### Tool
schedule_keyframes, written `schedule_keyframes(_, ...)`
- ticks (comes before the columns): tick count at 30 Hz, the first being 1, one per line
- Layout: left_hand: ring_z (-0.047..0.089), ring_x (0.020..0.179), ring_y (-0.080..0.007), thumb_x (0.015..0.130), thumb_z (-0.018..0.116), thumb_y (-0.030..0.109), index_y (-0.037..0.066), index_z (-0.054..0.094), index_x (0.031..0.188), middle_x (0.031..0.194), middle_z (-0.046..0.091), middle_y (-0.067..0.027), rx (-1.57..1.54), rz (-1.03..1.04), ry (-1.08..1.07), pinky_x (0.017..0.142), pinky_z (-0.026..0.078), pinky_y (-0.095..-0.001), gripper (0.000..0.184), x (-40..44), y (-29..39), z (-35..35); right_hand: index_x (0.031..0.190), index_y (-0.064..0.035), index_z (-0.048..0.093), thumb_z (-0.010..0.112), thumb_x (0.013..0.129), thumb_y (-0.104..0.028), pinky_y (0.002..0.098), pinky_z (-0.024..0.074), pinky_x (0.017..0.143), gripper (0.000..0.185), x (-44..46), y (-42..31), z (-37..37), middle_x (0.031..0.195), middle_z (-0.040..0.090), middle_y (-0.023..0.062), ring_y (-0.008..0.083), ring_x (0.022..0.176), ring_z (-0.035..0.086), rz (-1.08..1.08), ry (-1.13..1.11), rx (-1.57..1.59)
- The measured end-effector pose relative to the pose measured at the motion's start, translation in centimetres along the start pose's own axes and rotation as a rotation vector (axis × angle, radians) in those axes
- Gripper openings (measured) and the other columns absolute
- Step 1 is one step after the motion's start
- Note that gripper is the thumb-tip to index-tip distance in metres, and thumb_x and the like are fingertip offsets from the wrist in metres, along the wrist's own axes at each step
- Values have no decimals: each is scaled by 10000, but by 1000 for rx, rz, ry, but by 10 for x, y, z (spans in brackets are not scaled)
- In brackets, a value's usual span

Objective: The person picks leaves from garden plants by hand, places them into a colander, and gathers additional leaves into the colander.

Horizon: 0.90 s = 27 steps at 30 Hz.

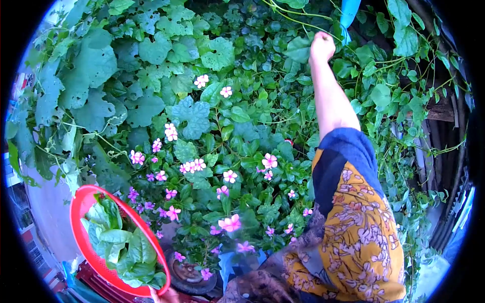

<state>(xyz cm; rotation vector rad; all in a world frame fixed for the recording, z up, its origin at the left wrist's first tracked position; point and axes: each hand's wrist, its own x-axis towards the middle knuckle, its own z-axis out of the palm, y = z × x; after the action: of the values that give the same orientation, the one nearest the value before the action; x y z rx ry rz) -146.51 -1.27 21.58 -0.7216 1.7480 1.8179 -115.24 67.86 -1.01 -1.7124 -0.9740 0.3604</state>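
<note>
My left hand (165, 296) grips the rim of a red plastic basket (78, 212) at the lower left, and only part of the hand shows. The basket tilts and holds several loose green leaves (141, 250). Stretched far forward at the upper right, my right hand (322, 48) is closed among the climbing plants. A broad green leaf (298, 49) lies right against its left side, and a thin vine stem (303, 23) runs to its top. The fingertips face away, so what they pinch is hidden.
Pink flowers (230, 222) bloom in the dense greenery ahead. Large, hole-eaten leaves (90, 65) spread at the upper left. A blue hanging strip (348, 15) is just beyond my right hand. Dark poles (437, 146) stand at the right, and a round dark object (189, 278) sits below.
</note>
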Motion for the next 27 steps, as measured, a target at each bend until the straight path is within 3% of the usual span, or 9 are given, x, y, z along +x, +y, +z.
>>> schedule_keyframes(3, 606, 883, -220, 847, 598, 199, 2, 576, 1040, 1013, 629, -124, 10, -24, 42, 747, 510, -298, 277, 4, -2, -6, 1153, 8, 516, 674, 716, -162, 326, 472, 770, 495, 27, 14, 23, 978, 621, 114, 197, 851, 588, 35, -168, -118)
schedule_keyframes(6, 604, 898, -225, 844, 601, 189, -1, 577, 1033, 1016, 628, -125, -5, -16, 22, 762, 509, -303, 269, 1, -7, 3, 1195, 21, 488, 716, 723, -189, 358, 472, 794, 565, 34, 34, 49, 1105, 573, 143, 225, 957, 562, 343, -508, 50)
schedule_keyframes(7, 603, 904, -226, 844, 601, 185, -4, 575, 1035, 1019, 626, -127, 10, -23, 14, 770, 509, -305, 270, 2, -7, 3, 1233, 15, 468, 713, 729, -212, 358, 463, 830, 604, 28, 34, 51, 1175, 549, 161, 244, 1012, 556, 309, -504, -4)
schedule_keyframes(12, 598, 920, -230, 841, 605, 177, -11, 571, 1037, 1020, 623, -136, 17, 5, 32, 798, 506, -312, 274, -3, -12, 17, 1177, -135, 574, 633, 766, -388, 353, 407, 949, 486, 19, 23, 47, 1217, 548, 108, 268, 1120, 524, 134, -465, -432)
schedule_keyframes(16, 590, 940, -231, 843, 601, 178, -14, 565, 1054, 1032, 618, -140, -4, -8, 17, 804, 501, -320, 287, 7, -13, -16, 1078, -180, 636, 569, 785, -288, 357, 432, 922, 320, 33, 44, 52, 1169, 578, 106, 266, 1086, 549, 48, -517, -586)
schedule_keyframes(19, 584, 953, -227, 849, 598, 189, -9, 563, 1064, 1050, 611, -141, 564, 438, -58, 791, 500, -311, 294, -8, -28, -20, 1063, -138, 616, 552, 794, -284, 367, 445, 904, 312, 13, 34, 33, 1112, 600, 131, 289, 1052, 565, -35, -528, -584)
schedule_keyframes(20, 580, 959, -221, 853, 596, 205, -4, 554, 1080, 1069, 605, -139, 108, -6, 75, 780, 499, -301, 311, -14, -12, 1, 1059, -118, 606, 535, 810, -290, 374, 449, 899, 312, 2, 26, 25, 1106, 600, 132, 290, 1049, 565, -33, -521, -597)
schedule_keyframes(23, 584, 949, -215, 860, 589, 213, -2, 553, 1075, 1067, 608, -127, 87, 2, -26, 769, 503, -286, 306, -40, -16, 32, 1109, -149, 581, 489, 835, -324, 394, 448, 894, 338, -9, 13, 17, 1136, 586, 119, 291, 1054, 561, -9, -600, -643)
schedule_keyframes(27, 587, 937, -210, 858, 592, 186, -6, 548, 1078, 1066, 606, -130, 46, 1, -105, 751, 507, -274, 295, -49, -21, 31, 1022, -225, 641, 486, 803, -280, 384, 450, 880, 274, 1, 10, 6, 1107, 605, 100, 285, 1037, 568, 29, -575, -592)
